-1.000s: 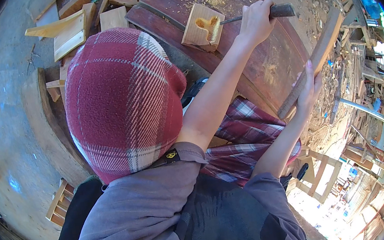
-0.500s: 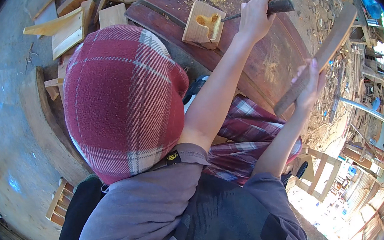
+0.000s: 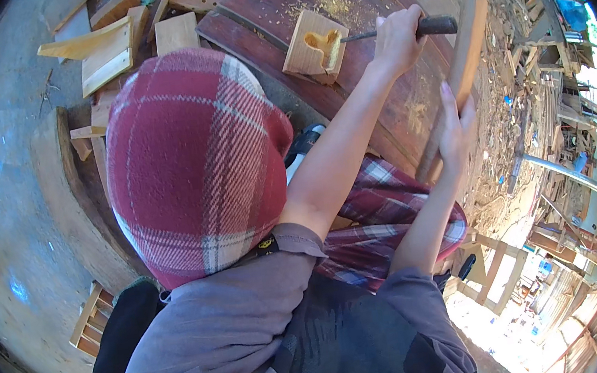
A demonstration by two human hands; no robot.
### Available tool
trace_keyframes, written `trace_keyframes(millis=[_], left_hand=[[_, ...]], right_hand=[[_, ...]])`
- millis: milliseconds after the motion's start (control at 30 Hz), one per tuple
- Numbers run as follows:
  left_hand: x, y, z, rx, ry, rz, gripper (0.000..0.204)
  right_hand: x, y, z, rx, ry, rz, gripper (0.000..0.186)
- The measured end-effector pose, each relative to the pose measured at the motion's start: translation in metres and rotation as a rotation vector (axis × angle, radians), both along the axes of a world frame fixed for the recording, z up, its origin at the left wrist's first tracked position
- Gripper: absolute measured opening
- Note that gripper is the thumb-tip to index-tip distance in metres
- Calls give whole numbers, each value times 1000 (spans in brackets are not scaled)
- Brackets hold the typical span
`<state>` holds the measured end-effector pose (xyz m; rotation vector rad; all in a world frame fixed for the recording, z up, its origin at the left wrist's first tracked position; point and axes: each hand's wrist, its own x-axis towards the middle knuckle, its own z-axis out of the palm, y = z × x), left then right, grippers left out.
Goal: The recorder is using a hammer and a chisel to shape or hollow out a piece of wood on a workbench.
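My left hand (image 3: 398, 39) grips a chisel with a dark handle (image 3: 438, 25). Its narrow metal blade (image 3: 359, 37) points left, with the tip at the carved hollow of a pale wooden block (image 3: 303, 44). The hollow is curved and yellowish inside. In my right hand (image 3: 456, 131) is a long, flat wooden bar (image 3: 471, 41), held slanting upward. One edge of the bar comes up to the butt of the chisel handle; I cannot tell whether they touch. The block rests on a reddish-brown wooden panel (image 3: 386, 114).
Wood shavings (image 3: 336, 1) lie on the panel beyond the block. Offcuts (image 3: 107, 53) are piled at the far left, beside a curved timber (image 3: 71, 190). A large rounded form in red plaid cloth (image 3: 192, 162) fills the left middle. Scraps and a pale pipe (image 3: 578, 180) are at right.
My right hand has swung the wooden bar leftward and turned it, bringing it close to the chisel handle. The left hand and chisel have shifted slightly nearer; the block stays in place.
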<state>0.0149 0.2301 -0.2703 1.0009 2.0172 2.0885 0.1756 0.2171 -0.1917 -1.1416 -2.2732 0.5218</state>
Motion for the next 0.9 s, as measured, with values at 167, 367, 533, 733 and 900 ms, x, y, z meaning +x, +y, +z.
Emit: trace_keyframes(millis=[167, 367, 533, 733, 900], left_hand=[[-2, 0, -2, -9, -1, -21, 20], [-4, 6, -2, -42, 18, 8, 19], [-2, 10, 0, 15, 21, 41, 20], [-7, 8, -8, -30, 34, 14, 18], [-7, 7, 7, -18, 67, 34, 18]], right_hand=[[1, -20, 38, -344, 302, -142, 50], [2, -6, 19, -185, -26, -77, 56], [-9, -26, 40, -296, 159, -280, 58], [1, -18, 43, -281, 35, -101, 50], [10, -30, 73, -291, 258, -146, 41]])
